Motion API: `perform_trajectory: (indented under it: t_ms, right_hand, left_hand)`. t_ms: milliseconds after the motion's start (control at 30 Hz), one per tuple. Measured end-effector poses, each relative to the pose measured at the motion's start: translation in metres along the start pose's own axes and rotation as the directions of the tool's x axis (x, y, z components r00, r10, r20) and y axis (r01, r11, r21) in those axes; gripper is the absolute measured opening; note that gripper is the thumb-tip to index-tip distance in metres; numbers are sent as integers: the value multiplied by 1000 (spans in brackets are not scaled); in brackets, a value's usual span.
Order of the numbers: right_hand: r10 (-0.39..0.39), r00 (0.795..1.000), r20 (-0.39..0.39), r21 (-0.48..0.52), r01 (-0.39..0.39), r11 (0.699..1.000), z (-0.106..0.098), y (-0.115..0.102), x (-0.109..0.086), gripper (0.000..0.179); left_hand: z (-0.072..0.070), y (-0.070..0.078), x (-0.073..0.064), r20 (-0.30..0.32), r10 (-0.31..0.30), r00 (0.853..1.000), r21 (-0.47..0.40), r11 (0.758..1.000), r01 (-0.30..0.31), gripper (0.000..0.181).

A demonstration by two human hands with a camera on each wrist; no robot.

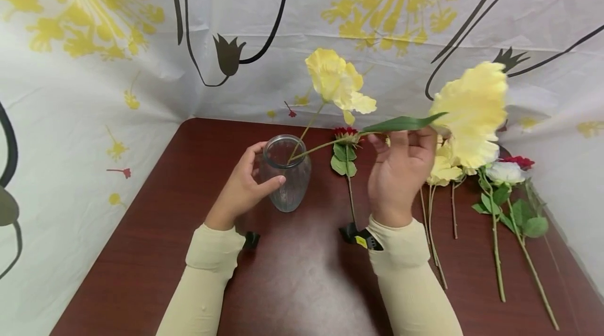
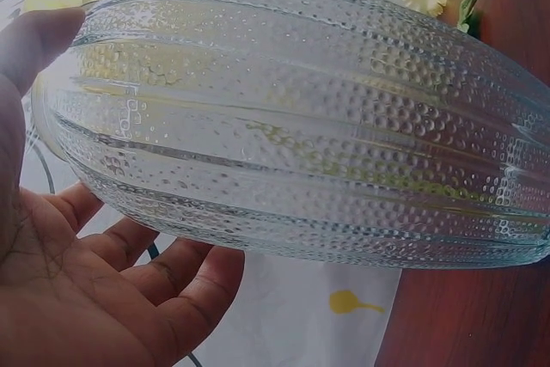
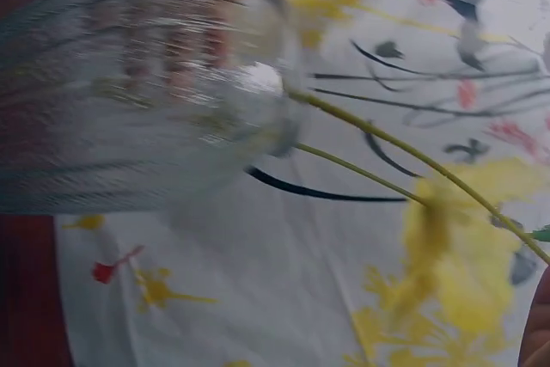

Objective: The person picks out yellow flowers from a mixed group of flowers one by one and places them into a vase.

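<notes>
A clear ribbed glass vase (image 1: 289, 189) with a dimpled surface stands on the table. My left hand (image 1: 247, 181) holds it near the neck, thumb on the near side and fingers around the far side; in the left wrist view, the vase (image 2: 301, 118) fills most of the picture. One yellow flower (image 1: 332, 79) leans in the vase, its bloom above the rim. My right hand (image 1: 401, 173) pinches the stem of a second yellow flower (image 1: 472, 110), just by its long green leaf (image 1: 403, 123). That stem (image 3: 412, 150) runs into the vase mouth at a low slant.
A red flower (image 1: 346, 137) lies right of the vase. Further right lie several stems with yellow blooms (image 1: 443, 168), a white rose (image 1: 505, 173) and another red flower (image 1: 519, 162). Behind the dark red table (image 1: 155, 210) hangs a patterned white cloth (image 1: 273, 79).
</notes>
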State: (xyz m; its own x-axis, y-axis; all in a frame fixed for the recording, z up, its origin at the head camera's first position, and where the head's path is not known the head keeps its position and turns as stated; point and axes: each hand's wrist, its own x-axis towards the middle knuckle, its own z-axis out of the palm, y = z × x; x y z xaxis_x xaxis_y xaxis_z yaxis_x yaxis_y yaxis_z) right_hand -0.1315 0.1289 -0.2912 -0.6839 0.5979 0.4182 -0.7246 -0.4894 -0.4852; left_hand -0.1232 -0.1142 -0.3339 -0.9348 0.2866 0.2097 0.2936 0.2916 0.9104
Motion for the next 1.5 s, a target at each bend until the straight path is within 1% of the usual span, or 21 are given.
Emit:
perform_trajectory:
  t_ms: [67, 167, 233, 267, 433, 500, 633, 733, 833, 933, 1000, 1033, 1133, 1167, 1233, 1300, 1367, 1400, 1500]
  right_hand:
    - [12, 999, 37, -47, -10, 999, 0, 10, -5, 9]
    - [52, 995, 80, -110, -43, 993, -1, 23, -12, 7]
    - [81, 992, 98, -130, -68, 989, -2, 30, -15, 7]
    - [90, 990, 107, -154, -73, 985, -3, 33, -17, 7]
    - [124, 981, 149, -205, -92, 974, -9, 44, -22, 6]
    - [158, 974, 160, -217, -122, 969, -9, 47, -23, 7]
    - [228, 960, 165, -280, -176, 944, -9, 53, -25, 8]
    - [242, 955, 172, -308, -181, 934, -9, 56, -26, 7]
    - [251, 948, 196, -325, -179, 929, -8, 61, -26, 6]
    - [301, 926, 226, -380, -201, 903, -6, 66, -28, 6]
    - [359, 898, 254, -444, -221, 868, -5, 69, -29, 6]
    - [397, 877, 271, -483, -233, 844, -5, 71, -29, 5]
    - [508, 808, 299, -605, -251, 755, -7, 75, -29, 8]
    - [545, 783, 298, -639, -260, 724, -8, 75, -29, 11]
    - [605, 746, 278, -704, -271, 657, -15, 76, -28, 18]
    - [649, 723, 237, -750, -288, 595, -24, 75, -26, 24]
    - [685, 702, 196, -789, -302, 535, -37, 73, -23, 25]
    - [699, 692, 181, -804, -305, 510, -44, 71, -21, 25]
    - [730, 666, 155, -837, -304, 455, -63, 65, -15, 25]
  left_hand:
    - [0, 0, 0, 0, -2, 1000, -2, 1000, 2, 72]
    - [-1, -1, -1, -3, 1, 1000, -7, 1000, -1, 71]
    - [-1, -1, -1, -5, 5, 1000, -7, 1000, -5, 71]
    - [-1, -1, -1, -5, 7, 1000, -5, 1000, -7, 71]
    - [-1, -2, -1, 2, 9, 1000, 8, 1000, -9, 72]
    - [-1, -2, 0, 2, 6, 1000, 10, 1000, -6, 72]
    - [1, -21, 5, -5, 2, 1000, 9, 1000, -2, 75]
    - [3, -38, 8, -9, 9, 1000, 5, 1000, -9, 78]
    - [3, -42, 10, -13, 21, 1000, 0, 1000, -21, 77]
    - [3, -43, 10, -20, 27, 999, 4, 1000, -27, 75]
    - [2, -43, 10, -22, 27, 999, 14, 1000, -27, 75]
    - [2, -43, 10, -22, 27, 999, 18, 999, -27, 75]
    - [2, -44, 9, -23, 21, 1000, 26, 999, -21, 76]
    - [2, -43, 8, -23, 18, 1000, 27, 999, -17, 76]
    - [2, -44, 8, -23, 13, 1000, 23, 1000, -13, 77]
    - [2, -44, 7, -22, 11, 1000, 17, 1000, -11, 76]
    - [2, -45, 8, -20, 13, 1000, 11, 1000, -13, 75]
    - [2, -46, 8, -17, 16, 1000, 5, 1000, -16, 75]
    - [2, -46, 9, -13, 24, 1000, -6, 1000, -24, 73]
